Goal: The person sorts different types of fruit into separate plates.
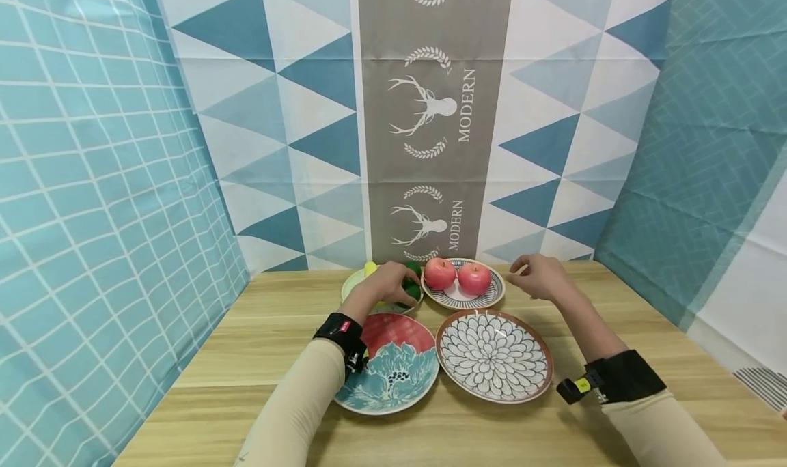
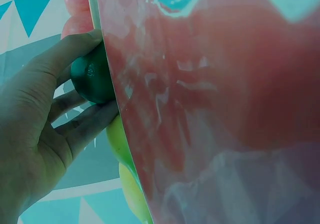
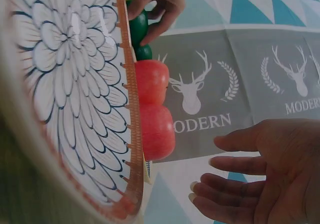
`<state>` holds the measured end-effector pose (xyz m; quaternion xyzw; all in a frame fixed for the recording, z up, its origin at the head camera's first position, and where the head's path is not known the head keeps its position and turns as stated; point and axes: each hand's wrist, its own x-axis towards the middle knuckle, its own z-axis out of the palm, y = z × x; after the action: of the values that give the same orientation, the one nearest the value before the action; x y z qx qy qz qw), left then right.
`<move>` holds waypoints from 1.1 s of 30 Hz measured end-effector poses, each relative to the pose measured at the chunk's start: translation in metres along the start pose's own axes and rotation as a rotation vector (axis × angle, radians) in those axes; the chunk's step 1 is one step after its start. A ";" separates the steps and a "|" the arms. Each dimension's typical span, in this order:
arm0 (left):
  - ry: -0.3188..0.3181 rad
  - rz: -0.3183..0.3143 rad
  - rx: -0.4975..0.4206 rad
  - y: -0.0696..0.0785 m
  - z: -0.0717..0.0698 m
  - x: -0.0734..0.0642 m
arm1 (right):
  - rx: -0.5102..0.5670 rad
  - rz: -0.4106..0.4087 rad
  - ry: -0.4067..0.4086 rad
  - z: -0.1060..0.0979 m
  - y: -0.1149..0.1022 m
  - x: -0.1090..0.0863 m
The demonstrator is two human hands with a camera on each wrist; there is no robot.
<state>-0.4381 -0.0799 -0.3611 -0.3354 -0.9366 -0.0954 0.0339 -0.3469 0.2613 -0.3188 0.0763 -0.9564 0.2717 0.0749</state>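
My left hand [image 1: 387,282] reaches over the small pale green plate [image 1: 351,284] at the back. Its thumb and fingers are curled round a dark green round fruit [image 2: 91,76], possibly a lime. A second green fruit [image 1: 412,269] lies just behind it, and a yellow fruit [image 1: 370,267] shows at the plate's left. My right hand [image 1: 540,276] hovers right of the striped-rim plate [image 1: 453,300], holding nothing, fingers loosely bent. On that plate sit two red apples [image 1: 440,274]. The lower part of the held fruit is hidden by a plate in the left wrist view.
Nearer on the wooden table [image 1: 258,358] lie a red and blue flower plate [image 1: 393,378] under my left forearm and a white petal-patterned plate [image 1: 494,358] with a brown rim. A patterned cloth backdrop [image 1: 430,153] stands behind the table.
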 end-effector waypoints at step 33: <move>0.026 -0.028 -0.021 0.001 0.003 -0.005 | 0.021 -0.011 -0.300 0.037 0.010 -0.015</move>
<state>-0.4337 -0.0822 -0.3648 -0.3212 -0.9397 -0.1099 0.0411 -0.3375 0.2519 -0.3581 0.1219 -0.9536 0.2668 -0.0681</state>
